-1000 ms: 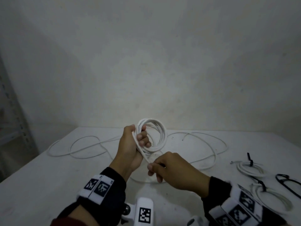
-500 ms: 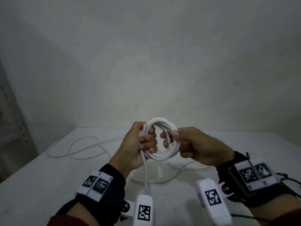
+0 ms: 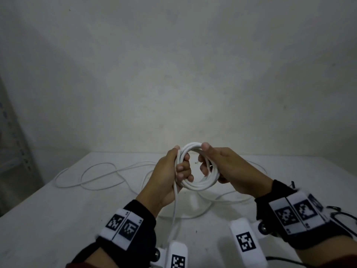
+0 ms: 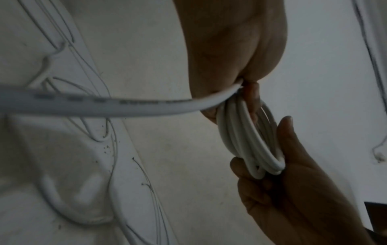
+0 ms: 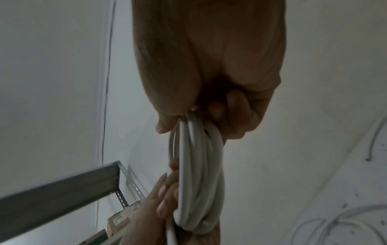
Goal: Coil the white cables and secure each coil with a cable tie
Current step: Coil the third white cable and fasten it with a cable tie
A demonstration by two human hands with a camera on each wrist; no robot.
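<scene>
Both hands — left hand [image 3: 170, 176], right hand [image 3: 228, 171] — grip opposite sides of the white cable coil [image 3: 201, 183] above the table [image 3: 58, 219].

The left hand [image 4: 228, 54] gripped a coil of smooth white round cable [image 4: 247, 137] at its upper end, fingers curled round the turns. The right hand [image 4: 293, 190] held the coil's lower end, thumb laid along its side. One loose strand [image 4: 100, 106], bearing blurred print, ran leftward. Slack white cable loops [image 4: 62, 207] lay on the pale tabletop [image 4: 188, 190] beneath.
</scene>
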